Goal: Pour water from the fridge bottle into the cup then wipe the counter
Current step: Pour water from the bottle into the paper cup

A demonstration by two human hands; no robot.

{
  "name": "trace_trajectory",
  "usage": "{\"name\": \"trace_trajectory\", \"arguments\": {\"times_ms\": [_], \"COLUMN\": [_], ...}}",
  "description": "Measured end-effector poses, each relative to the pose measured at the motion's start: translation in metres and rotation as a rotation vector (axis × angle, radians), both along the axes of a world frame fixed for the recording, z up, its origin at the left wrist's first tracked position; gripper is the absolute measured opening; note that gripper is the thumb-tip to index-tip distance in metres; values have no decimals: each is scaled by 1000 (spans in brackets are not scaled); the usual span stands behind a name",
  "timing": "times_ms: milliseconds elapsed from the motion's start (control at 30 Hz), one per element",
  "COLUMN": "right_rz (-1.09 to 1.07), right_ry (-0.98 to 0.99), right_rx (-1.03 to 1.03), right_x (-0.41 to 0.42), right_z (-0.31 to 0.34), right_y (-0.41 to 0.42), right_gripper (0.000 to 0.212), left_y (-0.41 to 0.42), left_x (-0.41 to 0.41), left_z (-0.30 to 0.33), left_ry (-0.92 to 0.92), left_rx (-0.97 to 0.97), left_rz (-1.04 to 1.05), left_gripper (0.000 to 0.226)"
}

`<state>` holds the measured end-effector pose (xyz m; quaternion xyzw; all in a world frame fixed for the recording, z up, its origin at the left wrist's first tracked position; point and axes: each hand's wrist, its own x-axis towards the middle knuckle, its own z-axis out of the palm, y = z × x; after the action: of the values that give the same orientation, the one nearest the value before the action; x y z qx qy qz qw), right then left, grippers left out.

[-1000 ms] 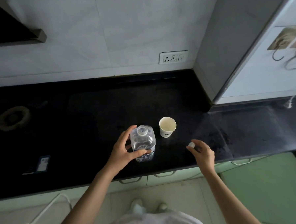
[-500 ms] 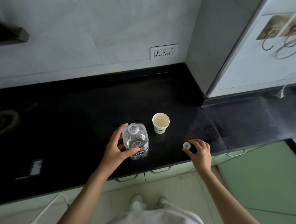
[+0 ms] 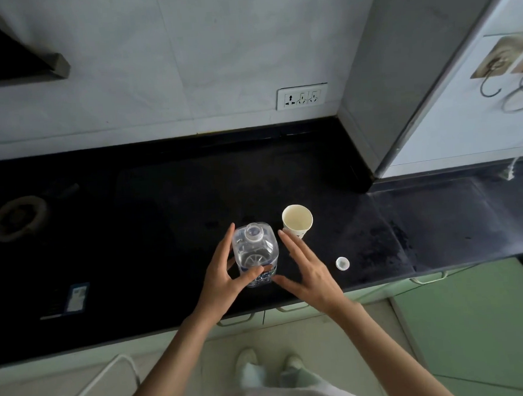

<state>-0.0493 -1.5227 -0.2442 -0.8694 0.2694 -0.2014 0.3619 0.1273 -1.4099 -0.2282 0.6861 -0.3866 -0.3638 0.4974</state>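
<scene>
A clear plastic water bottle (image 3: 255,252) stands upright and uncapped on the black counter (image 3: 164,209). My left hand (image 3: 225,275) grips its left side, thumb across the front label. My right hand (image 3: 306,271) is spread with straight fingers just right of the bottle, holding nothing; I cannot tell whether it touches the bottle. A white paper cup (image 3: 297,221) stands upright right behind and to the right of the bottle. The white bottle cap (image 3: 342,263) lies on the counter to the right of my right hand.
A small card or packet (image 3: 77,298) lies at the counter's front left, and a round ring-shaped object (image 3: 16,221) sits far left. A wall socket (image 3: 302,96) is behind. A white fridge side (image 3: 461,111) stands at right. Green cabinet fronts (image 3: 473,323) run below the counter edge.
My right hand set the cap down on the counter, let go, and moved left to beside the bottle. My left hand kept its hold on the bottle.
</scene>
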Motion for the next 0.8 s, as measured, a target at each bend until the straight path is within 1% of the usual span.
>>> {"name": "trace_trajectory", "arguments": {"times_ms": [100, 233, 333, 500, 700, 800], "right_rz": [38, 33, -13, -60, -205, -290], "right_ry": [44, 36, 31, 36, -37, -121], "right_rx": [65, 139, 202, 213, 223, 211], "right_x": [12, 25, 28, 24, 0, -20], "right_z": [-2, 1, 3, 7, 20, 30], "right_y": [2, 8, 12, 17, 28, 29], "right_gripper": [91, 84, 81, 79, 82, 79], "left_y": [4, 5, 4, 2, -10, -23], "left_x": [5, 13, 14, 11, -7, -24], "left_z": [-4, -7, -10, -11, 2, 17], "left_ry": [-35, -53, -55, -18, 19, 14], "left_rx": [6, 12, -6, -45, -130, -179], "left_rz": [-49, -98, -87, -74, -123, -163], "left_gripper": [97, 95, 95, 93, 85, 81]}}
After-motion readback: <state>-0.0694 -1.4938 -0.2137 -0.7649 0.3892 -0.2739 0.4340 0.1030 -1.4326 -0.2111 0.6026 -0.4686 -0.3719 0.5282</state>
